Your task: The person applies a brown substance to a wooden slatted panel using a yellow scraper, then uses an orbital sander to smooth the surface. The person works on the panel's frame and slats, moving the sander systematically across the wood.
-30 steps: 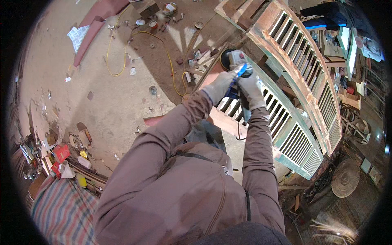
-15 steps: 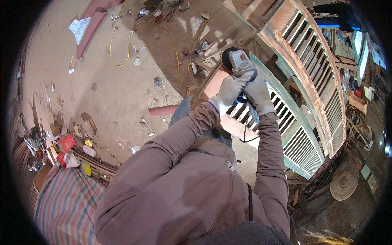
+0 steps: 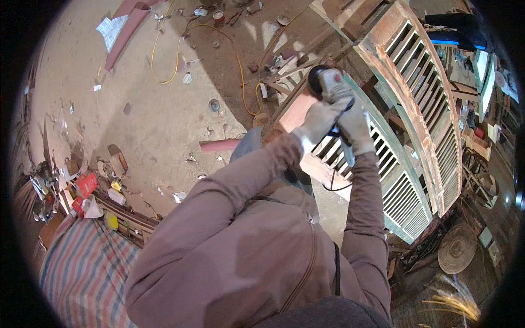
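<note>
Both gloved hands together, clamped on one angle grinder [image 3: 333, 86]. Left hand [image 3: 317, 122] wraps the tool's near left side, behind the head; right hand [image 3: 356, 128] is closed around the body just beside it, knuckles up. Finger detail is blurred. Left forearm, in a brown sleeve [image 3: 240, 174], slants up and to the right across the body, elbow bent and out to the side; right forearm comes nearly straight up from the lower edge, elbow less bent. Wrists close, both arms reaching forward.

Grinder head points away from the person, dark disc [image 3: 315, 81] at its front left, over the far end of the nearer slatted panel [image 3: 297, 113]. Disc on wood or just above it: can't tell from here. Black cord [image 3: 334, 189] loops below the hands, over the panel's near edge.

Nearer panel: pale slats, green outer edge, bare pinkish end. Second slatted panel [image 3: 381, 59], curved, brownish, lies just beyond it to the right. Left of the panels, on the floor: yellow cord [image 3: 239, 63], reddish strip [image 3: 220, 145], small round tin [image 3: 214, 105]. Striped sheet [image 3: 87, 270] lower left; round woven mat [image 3: 457, 249] lower right.
</note>
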`<state>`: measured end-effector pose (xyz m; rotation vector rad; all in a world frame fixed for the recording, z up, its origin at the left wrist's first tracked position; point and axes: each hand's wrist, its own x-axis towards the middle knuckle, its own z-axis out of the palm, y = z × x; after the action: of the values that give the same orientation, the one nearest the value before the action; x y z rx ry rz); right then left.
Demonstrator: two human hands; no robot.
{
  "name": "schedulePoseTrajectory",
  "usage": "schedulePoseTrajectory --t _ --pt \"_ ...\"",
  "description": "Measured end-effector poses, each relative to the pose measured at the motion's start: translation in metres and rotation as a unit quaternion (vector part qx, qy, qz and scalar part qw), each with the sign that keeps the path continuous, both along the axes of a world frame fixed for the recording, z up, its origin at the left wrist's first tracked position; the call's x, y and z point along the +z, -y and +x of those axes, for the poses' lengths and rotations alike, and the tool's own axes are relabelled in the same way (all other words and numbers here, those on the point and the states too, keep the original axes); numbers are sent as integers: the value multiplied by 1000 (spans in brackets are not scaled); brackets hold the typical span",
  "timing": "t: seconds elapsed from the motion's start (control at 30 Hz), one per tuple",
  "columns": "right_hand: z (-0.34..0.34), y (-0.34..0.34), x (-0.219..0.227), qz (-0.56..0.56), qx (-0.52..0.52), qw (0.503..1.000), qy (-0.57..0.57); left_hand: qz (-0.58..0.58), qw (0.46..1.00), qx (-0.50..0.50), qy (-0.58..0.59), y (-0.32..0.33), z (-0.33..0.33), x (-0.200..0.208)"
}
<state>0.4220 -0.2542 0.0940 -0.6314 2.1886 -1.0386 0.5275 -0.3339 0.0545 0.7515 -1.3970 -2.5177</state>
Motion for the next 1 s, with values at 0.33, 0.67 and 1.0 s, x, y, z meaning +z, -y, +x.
schedulePoseTrajectory --t 0.33,0.67,1.0 --pt "16 -3 25 121 -34 992 14 67 993 -68 63 10 19 36" --pt "-32 -100 2 134 -149 979 -25 160 975 -129 87 -71 -78 3" --pt "-14 -133 -3 169 -221 960 -40 99 939 -302 133 -53 -76 44"
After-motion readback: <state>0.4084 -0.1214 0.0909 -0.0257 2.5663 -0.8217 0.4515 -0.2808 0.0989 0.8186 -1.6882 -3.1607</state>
